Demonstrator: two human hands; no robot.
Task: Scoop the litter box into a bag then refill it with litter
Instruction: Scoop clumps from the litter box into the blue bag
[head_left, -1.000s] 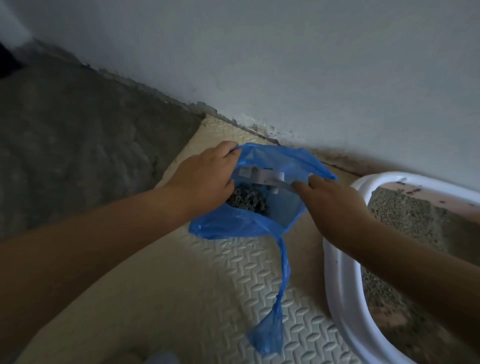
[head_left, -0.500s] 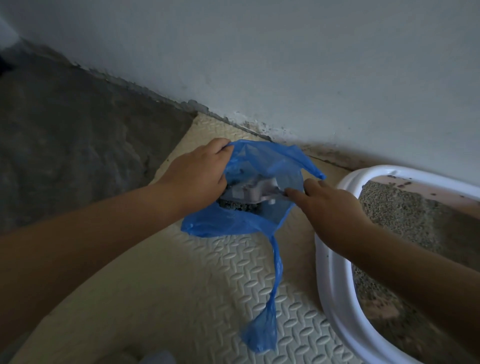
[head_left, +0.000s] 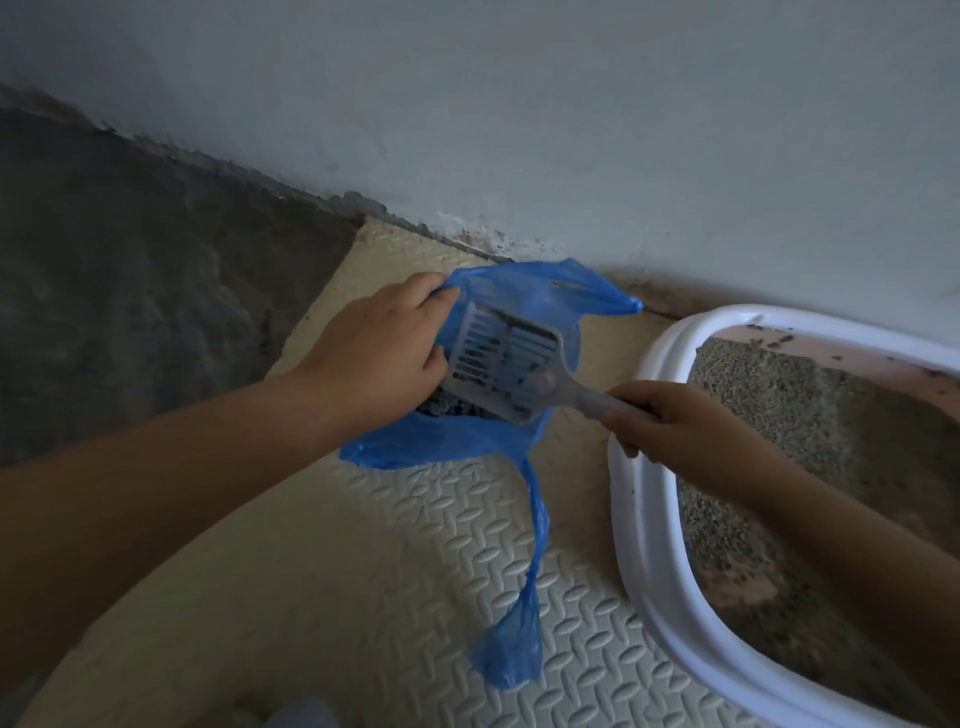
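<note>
The box (head_left: 640, 525) runs off the frame at 3 and 5 o'clock, so only its white rim and part of the litter (head_left: 769, 400) show. Inside the bag (head_left: 441, 449) just a dark patch of clumps (head_left: 449, 408) peeks out under the scoop (head_left: 501, 358). The left hand (head_left: 371, 353) and the scoop hide the rest. The handle's end is buried in the right hand (head_left: 675, 434). A grey-blue shape at 6 o'clock on the bottom edge is too cut off to name.

The left fingers curl over the bag's rim at its 10 o'clock side, pinching the plastic so the mouth gapes. The right fingers wrap round the handle, at 4 o'clock from the slotted head. The head hangs tilted over the bag's mouth, just beside the left knuckles.

The bag sits on a cream embossed mat (head_left: 405, 582) near the wall (head_left: 519, 130), with the box at its 3 o'clock. A twisted tail of the bag trails toward 6 o'clock. Dark floor (head_left: 130, 291) lies at 9 o'clock.
</note>
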